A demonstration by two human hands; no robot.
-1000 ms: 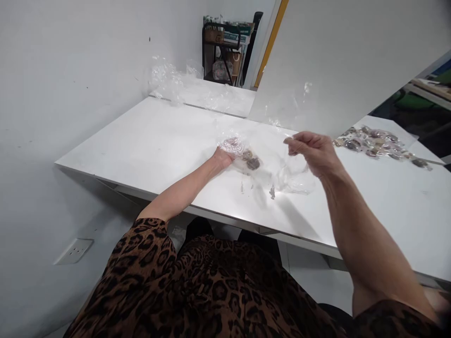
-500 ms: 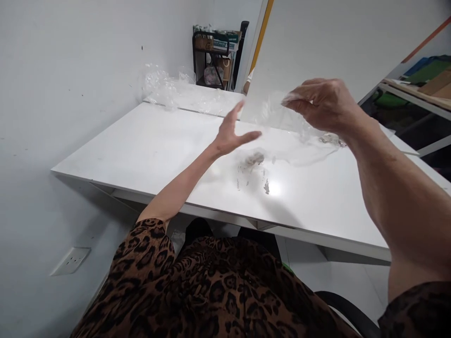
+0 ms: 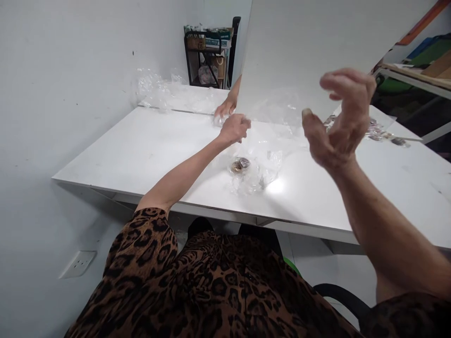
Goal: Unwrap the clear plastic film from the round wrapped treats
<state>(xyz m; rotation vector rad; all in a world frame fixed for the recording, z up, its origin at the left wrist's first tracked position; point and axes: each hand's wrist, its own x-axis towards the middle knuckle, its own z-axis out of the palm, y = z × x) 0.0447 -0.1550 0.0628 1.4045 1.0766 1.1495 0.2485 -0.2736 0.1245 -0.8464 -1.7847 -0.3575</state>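
Note:
My left hand (image 3: 235,129) is closed over the middle of the white table, its curled fingers at the upper edge of a clear plastic bag (image 3: 260,171). The crinkled bag lies on the table below that hand. Several small dark and gold-coloured items (image 3: 240,164) are bunched in or under its film; their kind is not clear. My right hand (image 3: 341,122) is raised to the right of the bag, fingers apart and bent, with nothing in it.
A white upright panel (image 3: 310,51) stands across the table (image 3: 116,150). Another person's hand (image 3: 227,105) reaches past its left edge onto some plastic. Crumpled clear plastic (image 3: 155,89) lies by the left wall. Small wrapped items (image 3: 380,131) lie at the right. Behind is a black cart (image 3: 204,61).
My left hand has closed at the bag. My right hand has let go of the film and moved right, opening. The bag has settled on the table, and another person's hand has come into view.

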